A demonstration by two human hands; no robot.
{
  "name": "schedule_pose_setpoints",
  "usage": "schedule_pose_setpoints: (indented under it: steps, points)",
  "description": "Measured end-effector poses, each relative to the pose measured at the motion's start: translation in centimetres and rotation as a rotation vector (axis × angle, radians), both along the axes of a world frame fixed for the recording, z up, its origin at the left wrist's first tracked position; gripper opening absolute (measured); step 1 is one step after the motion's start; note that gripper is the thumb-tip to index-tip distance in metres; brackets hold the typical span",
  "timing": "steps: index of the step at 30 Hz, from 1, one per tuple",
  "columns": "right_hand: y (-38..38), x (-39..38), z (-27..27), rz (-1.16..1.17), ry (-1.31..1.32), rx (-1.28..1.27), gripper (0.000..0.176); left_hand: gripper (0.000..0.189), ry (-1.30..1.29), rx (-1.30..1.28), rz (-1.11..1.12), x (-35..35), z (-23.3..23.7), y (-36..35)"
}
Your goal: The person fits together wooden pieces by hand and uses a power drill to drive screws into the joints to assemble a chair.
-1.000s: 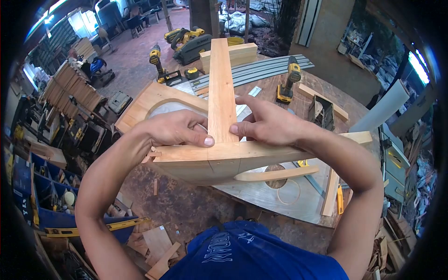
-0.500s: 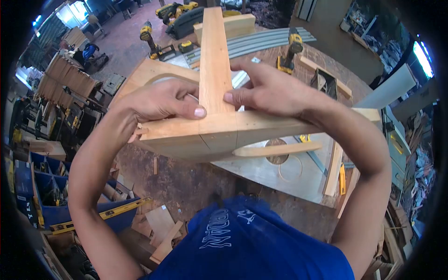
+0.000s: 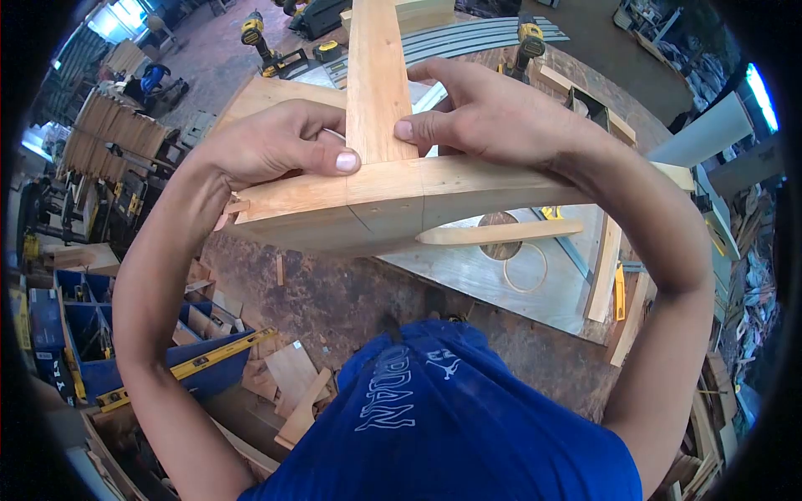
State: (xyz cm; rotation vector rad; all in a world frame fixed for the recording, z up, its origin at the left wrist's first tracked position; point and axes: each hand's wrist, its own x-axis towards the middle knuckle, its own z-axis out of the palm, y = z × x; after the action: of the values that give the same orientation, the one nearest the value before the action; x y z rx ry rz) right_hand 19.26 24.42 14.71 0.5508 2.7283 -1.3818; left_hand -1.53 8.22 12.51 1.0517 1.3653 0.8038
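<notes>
A straight wooden board (image 3: pixel 378 83) meets the edge of a curved wooden piece (image 3: pixel 386 185), which has pencil lines marked beside the joint. My left hand (image 3: pixel 280 144) is closed at the left of the joint, its thumb pressing on the curved piece's edge against the board and its fingers hidden behind. From the right, my right hand (image 3: pixel 501 117) grips the board, thumb on its near face and fingers partly out of sight behind it. Below the right forearm, a pointed wooden arm (image 3: pixel 501 232) extends under the curved piece.
On the workbench stand two yellow-black cordless drills (image 3: pixel 255 35) (image 3: pixel 529 40), with metal strips (image 3: pixel 484 42) between. A pale sheet with a round hole (image 3: pixel 443 271) lies below the work. At left are a blue toolbox (image 3: pixel 92 313), a yellow level (image 3: pixel 192 367) and wood offcuts (image 3: pixel 288 376).
The joined wooden pieces and both hands now appear higher in view and slightly to the left, as does much of the bench. The hold looks the same.
</notes>
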Motion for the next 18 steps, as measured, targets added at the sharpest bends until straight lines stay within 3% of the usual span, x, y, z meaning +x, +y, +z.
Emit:
schedule_pose_setpoints:
  steps: [4, 5, 8, 11, 15, 18]
  points:
    - [-0.3, 0.1, 0.2, 0.0, 0.005, -0.059, 0.061, 0.071, 0.039, 0.021, -0.013, -0.1, -0.2, -0.3]
    - [-0.2, 0.3, -0.1, -0.007, 0.047, -0.042, 0.071, 0.07, 0.061, 0.033, -0.039, -0.4, -0.4, -0.1]
    - [-0.1, 0.3, -0.3, -0.015, 0.019, 0.111, 0.079, 0.067, 0.135, 0.006, -0.038, -1.4, -1.0, 0.0]
    - [0.0, 0.2, -1.8, 0.087, 0.24, 0.305, 0.078, 0.067, 0.029, -0.032, 0.008, 0.2, 0.4, 0.1]
    - [-1.8, 2.2, -0.1, 0.114, 0.138, 0.584, 0.076, 0.072, -0.089, -0.059, 0.087, -0.1, -0.3, 0.1]
    - [-1.8, 3.8, -1.2, 0.298, 0.397, 0.826, 0.072, 0.074, -0.207, -0.066, 0.115, -1.7, -0.9, -0.6]
